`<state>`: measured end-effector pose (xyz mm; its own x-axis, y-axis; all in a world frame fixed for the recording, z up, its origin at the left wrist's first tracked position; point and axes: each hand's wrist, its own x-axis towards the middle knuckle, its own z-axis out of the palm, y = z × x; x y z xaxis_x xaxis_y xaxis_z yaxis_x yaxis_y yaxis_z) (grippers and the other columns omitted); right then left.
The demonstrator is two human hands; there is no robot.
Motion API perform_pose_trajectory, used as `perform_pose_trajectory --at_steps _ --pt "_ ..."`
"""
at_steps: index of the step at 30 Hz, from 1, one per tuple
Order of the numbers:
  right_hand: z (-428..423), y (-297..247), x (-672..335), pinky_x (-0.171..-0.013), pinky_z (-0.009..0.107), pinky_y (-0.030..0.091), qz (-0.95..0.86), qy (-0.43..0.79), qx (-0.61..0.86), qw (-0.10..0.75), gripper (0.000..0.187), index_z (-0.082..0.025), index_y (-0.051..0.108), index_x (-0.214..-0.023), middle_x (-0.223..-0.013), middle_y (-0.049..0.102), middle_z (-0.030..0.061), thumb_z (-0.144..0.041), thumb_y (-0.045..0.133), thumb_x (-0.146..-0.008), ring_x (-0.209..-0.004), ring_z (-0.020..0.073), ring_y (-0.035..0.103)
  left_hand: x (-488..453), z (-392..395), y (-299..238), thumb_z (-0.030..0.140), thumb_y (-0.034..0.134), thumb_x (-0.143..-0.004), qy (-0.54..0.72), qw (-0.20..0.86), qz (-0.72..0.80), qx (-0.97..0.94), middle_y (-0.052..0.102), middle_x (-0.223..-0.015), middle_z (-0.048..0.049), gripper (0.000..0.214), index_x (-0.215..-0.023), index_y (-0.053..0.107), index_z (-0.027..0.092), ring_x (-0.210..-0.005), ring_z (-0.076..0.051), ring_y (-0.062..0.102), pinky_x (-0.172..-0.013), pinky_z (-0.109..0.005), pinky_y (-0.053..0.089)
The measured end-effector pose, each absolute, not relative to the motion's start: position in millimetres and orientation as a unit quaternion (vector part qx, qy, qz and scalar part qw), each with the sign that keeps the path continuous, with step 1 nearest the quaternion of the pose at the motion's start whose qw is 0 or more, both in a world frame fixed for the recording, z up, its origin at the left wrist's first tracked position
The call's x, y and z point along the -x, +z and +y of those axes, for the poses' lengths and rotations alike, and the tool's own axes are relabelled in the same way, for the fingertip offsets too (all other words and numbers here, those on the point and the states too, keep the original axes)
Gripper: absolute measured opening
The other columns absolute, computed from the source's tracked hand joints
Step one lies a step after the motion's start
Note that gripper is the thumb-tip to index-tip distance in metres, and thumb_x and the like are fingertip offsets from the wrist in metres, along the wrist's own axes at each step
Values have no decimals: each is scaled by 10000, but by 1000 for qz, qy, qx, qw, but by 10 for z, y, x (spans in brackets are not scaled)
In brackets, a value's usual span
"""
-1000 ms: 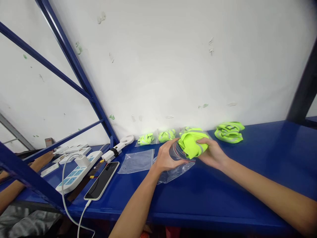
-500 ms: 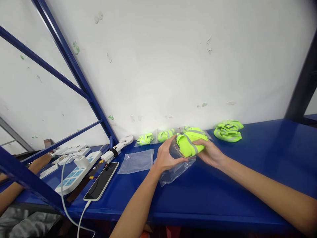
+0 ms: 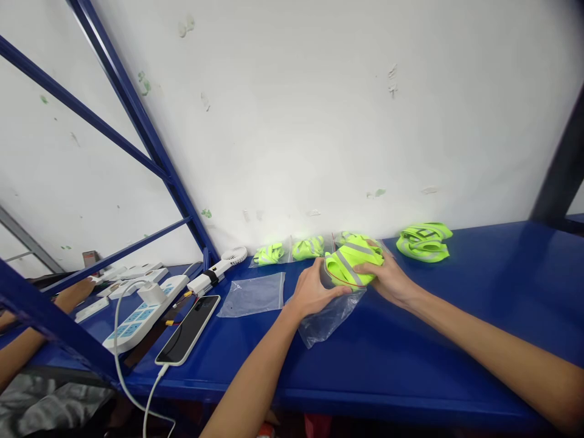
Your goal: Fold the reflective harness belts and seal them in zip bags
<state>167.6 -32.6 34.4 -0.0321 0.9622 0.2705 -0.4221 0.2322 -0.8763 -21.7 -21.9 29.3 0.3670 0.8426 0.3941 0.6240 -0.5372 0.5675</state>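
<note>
My left hand (image 3: 312, 289) grips the mouth of a clear zip bag (image 3: 331, 319), thumb and fingers spread along its rim. A folded neon-yellow reflective vest (image 3: 353, 261) sits partly in that mouth, with my right hand (image 3: 387, 274) closed around its right side. The lower part of the bag hangs limp over the blue table. Behind my hands, bagged yellow vests (image 3: 308, 247) lie in a row along the wall. Another folded vest (image 3: 424, 242), unbagged, rests to the right. A flat clear bag (image 3: 252, 295) lies left of my left hand.
At left are a phone (image 3: 188, 330) on a charging cable, a white power strip (image 3: 145, 313) and a small white fan (image 3: 233, 255). A blue metal frame (image 3: 152, 143) rises there. Beyond it, another person's arm (image 3: 73, 296) reaches over the table.
The vest sits slightly deeper in the bag's mouth, and the red zip line now crosses its lower front. Both hands stay on the bag and vest. The view has shifted slightly.
</note>
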Motion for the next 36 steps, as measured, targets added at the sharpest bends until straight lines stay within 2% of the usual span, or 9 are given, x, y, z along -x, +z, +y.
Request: perform_pose_trajectory --at_steps 4,8,15,22,25,28,32,34,36 --pt "-279 253 -1752 -892 383 470 -559 437 358 607 651 -245 527 -1162 -1071 641 30 -239 792 -567 -1002 246 605 203 -238 319 639 715 -625 331 217 439 -807 661 -1037 -96 729 -1154 513 179 -947 -285 609 -785 -361 471" --pt "-306 279 -1801 -923 392 456 -689 299 355 557 532 -244 537 -1127 -1088 609 40 -265 751 -640 -1024 259 586 185 -234 347 555 780 -600 369 278 395 -794 667 -1058 -87 728 -1165 518 179 -982 -265 608 -838 -352 469" --pt "-495 499 -1776 -883 361 479 -784 248 295 487 450 -244 506 -1164 -1122 594 52 -275 689 -754 -1028 250 583 229 -196 435 435 828 -585 317 382 308 -811 676 -1053 -88 646 -1113 599 141 -955 -242 622 -812 -328 494" --pt "-528 551 -1808 -1034 461 391 -833 192 272 442 457 -271 501 -1229 -1342 488 91 -300 672 -805 -1275 301 441 362 -250 574 333 793 -647 327 273 277 -861 653 -1114 -78 604 -1182 565 169 -983 -231 619 -867 -334 480" --pt "-555 560 -1782 -1035 475 394 -837 148 286 443 466 -294 515 -1256 -1442 358 99 -242 652 -813 -1353 315 342 359 -254 612 335 779 -653 355 196 298 -864 653 -1111 -71 570 -1163 573 187 -991 -240 614 -878 -345 468" --pt "-580 573 -1761 -1012 466 420 -839 91 295 448 488 -320 541 -1270 -1487 270 94 -186 634 -810 -1348 324 348 369 -226 613 321 782 -630 377 136 315 -860 635 -1155 -66 654 -1223 529 212 -1039 -253 596 -912 -369 450" --pt "-568 548 -1773 -840 403 519 -847 47 292 441 542 -310 536 -1295 -1227 539 106 -125 614 -792 -1076 277 584 405 -199 579 332 789 -621 382 89 308 -867 601 -1213 -78 737 -1284 486 221 -1097 -263 567 -960 -388 423" --pt "-552 515 -1779 -758 366 533 -848 29 287 445 543 -298 539 -1287 -1073 616 81 -109 605 -782 -925 245 631 411 -208 570 327 782 -628 375 67 302 -874 609 -1181 -75 700 -1264 507 227 -1088 -261 564 -960 -391 418" --pt "-540 482 -1771 -780 365 529 -843 13 277 461 561 -288 514 -1301 -1098 636 73 -102 600 -778 -929 240 632 406 -226 570 313 775 -624 366 47 305 -878 615 -1135 -70 670 -1239 523 232 -1058 -259 568 -944 -393 424"
